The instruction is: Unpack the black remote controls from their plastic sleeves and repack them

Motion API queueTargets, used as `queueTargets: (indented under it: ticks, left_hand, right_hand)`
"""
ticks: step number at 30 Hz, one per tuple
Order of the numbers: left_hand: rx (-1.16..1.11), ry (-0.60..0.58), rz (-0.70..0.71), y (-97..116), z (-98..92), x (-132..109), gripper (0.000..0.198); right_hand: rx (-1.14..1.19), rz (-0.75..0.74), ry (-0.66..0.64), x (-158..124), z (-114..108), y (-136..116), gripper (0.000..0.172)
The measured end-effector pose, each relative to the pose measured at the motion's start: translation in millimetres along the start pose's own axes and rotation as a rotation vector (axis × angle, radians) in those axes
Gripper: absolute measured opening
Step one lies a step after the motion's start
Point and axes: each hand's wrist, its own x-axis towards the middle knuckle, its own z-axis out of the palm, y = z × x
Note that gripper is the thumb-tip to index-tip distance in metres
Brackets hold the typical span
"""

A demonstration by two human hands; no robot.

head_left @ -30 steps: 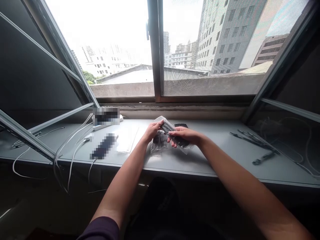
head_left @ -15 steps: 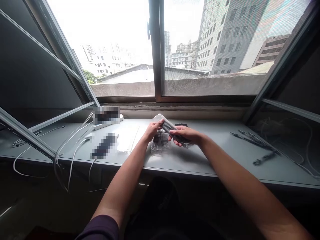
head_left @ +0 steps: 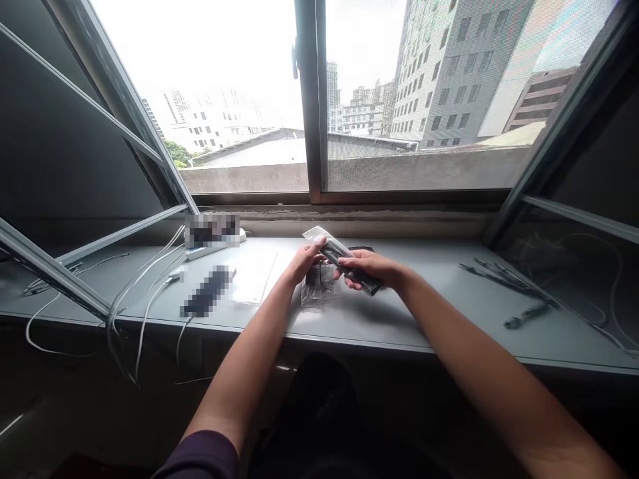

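Both my hands grip a long dark item in a clear plastic bag (head_left: 337,250), held at a slant above the desk. What lies inside the bag is too unclear to name. My left hand (head_left: 305,260) pinches its upper left part, and a flap of clear plastic sticks out beyond the fingers. Around the lower right part, my right hand (head_left: 367,265) is closed, thumb on top; the dark end shows below it. Under the hands lies another clear plastic packet (head_left: 313,293) with dark contents. A black object (head_left: 360,250) sits behind my right hand, mostly hidden.
White sheets (head_left: 253,276) lie left of my hands on the grey desk (head_left: 399,326). Farther left are a blurred-out phone-like object (head_left: 207,291), a white power strip (head_left: 214,249) and white cables (head_left: 144,319). Several dark pen-like sticks (head_left: 499,276) lie right. Metal frames flank the desk.
The bagged item has turned slightly in my hands, so its dark lower end shows more plainly below my right hand. Both hands keep their hold, almost in place.
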Motion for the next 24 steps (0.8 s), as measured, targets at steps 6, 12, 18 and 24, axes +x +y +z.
queueTargets:
  ticks: [6,12,18,24]
  left_hand:
    - [0.075,0.106,0.059,-9.6,-4.4,6.4,0.055]
    - [-0.015,0.234,0.076,-2.4,-3.5,4.6,0.056]
    - [-0.020,0.095,0.029,-5.8,-0.9,5.1,0.055]
    - [0.080,0.111,0.093,-9.2,-2.1,6.5,0.055]
  right_hand:
    - [-0.015,0.061,0.023,4.2,-2.5,4.0,0.036]
    - [0.037,-0.007,0.038,5.5,-5.5,6.6,0.035]
    - [0.026,0.016,0.036,4.2,-3.0,5.0,0.035]
    - [0.020,0.016,0.036,7.1,-4.7,8.1,0.032]
